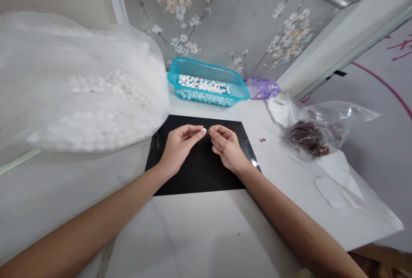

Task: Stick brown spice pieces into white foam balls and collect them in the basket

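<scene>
My left hand (pixel 180 144) pinches a small white bead (pixel 204 130) between thumb and forefinger. My right hand (pixel 225 146) is closed in a pinch on a tiny brown piece (pixel 209 131), its tip almost touching the bead. Both hands hover over a black mat (pixel 199 170) lying on the white table (pixel 199 235). Behind the mat stands a turquoise plastic basket (pixel 208 81) holding several white beads.
A large clear bag of white beads (pixel 77 89) fills the left side. At the right lies a clear bag with dark brown pieces (pixel 313 134), and white paper (pixel 337 179). A purple packet (pixel 262 88) lies by the flowered wall. One brown bit (pixel 262 140) lies loose.
</scene>
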`<state>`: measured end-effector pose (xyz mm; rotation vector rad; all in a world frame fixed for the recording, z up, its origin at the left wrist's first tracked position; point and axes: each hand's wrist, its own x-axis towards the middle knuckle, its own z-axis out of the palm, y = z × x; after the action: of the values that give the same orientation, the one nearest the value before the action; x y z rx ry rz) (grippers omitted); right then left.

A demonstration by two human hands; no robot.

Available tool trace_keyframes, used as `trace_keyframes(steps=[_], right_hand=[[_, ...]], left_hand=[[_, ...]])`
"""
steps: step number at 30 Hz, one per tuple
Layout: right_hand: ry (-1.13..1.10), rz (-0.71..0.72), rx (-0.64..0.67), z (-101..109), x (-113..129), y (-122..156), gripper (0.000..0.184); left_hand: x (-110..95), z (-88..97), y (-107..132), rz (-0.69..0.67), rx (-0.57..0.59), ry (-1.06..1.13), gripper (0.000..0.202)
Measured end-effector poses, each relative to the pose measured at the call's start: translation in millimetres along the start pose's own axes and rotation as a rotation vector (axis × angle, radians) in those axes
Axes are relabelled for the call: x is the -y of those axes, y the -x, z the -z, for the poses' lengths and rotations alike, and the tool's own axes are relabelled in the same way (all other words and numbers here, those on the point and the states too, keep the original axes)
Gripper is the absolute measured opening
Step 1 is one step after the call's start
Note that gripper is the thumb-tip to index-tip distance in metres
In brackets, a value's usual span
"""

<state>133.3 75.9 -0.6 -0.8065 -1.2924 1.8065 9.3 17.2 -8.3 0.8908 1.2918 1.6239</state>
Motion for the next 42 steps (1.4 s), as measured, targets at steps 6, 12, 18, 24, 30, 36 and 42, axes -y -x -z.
trace_keyframes(steps=[6, 12, 18, 24, 30, 36, 42], right_hand=[[0.042, 0.028, 0.004, 0, -1, 0, 0.02], [0.176, 0.113, -0.02, 3, -8, 0, 0.023], [0.255, 0.125, -0.025, 5, -10, 0, 0.026], [0.318, 0.117, -0.005, 5, -7, 0, 0.028], [0.383, 0.132, -0.021, 3, -7, 0, 0.03], [0.453, 0.22, -0.004, 4, 1, -1, 0.026], [0.762, 0.645, -0.228, 17, 53, -48, 0.014]], left_hand=[[0, -0.6, 0, -0.005, -0.021, 0.001, 0.022], [3, 0.6, 0, -0.038, -0.022, -0.034, 0.021], [3, 1.3, 0, -0.04, -0.032, -0.042, 0.021], [3, 1.5, 0, -0.034, -0.037, -0.057, 0.02], [3, 2.1, 0, -0.029, -0.042, -0.076, 0.021], [1, -0.2, 1, -0.036, -0.044, -0.052, 0.028], [0, 0.4, -1, 0.006, -0.136, -0.047, 0.038]])
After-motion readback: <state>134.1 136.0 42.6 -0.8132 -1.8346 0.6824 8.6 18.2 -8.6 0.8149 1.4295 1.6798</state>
